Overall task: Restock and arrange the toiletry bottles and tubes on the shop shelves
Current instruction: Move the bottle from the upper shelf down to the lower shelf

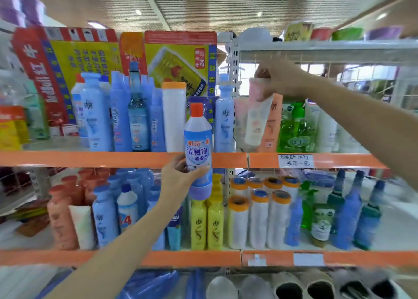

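— Orange-capped cleaner bottle (198, 149): gripped low on the body by the left hand (181, 176), fingers wrapped round it, held upright in front of the orange edge of the upper shelf (90, 159).

— And at two o'clock?

— Right hand (279, 79), pinching the top end of a pale pink tube (257, 115), cap end down near the shelf board, just beside a salmon tube (272, 127) and a green pump bottle (294, 129).

— Advice for the tube?

— Lower straight down onto its cap, label forward, clear of the green pump; release only once steady.

— And the bottle?

— Probably bound for the gap at twelve o'clock, between the white roll (174, 115) and the light blue bottle (224, 117). Lift over the shelf lip, keep upright, slide in without nudging either neighbour, turn the label out.
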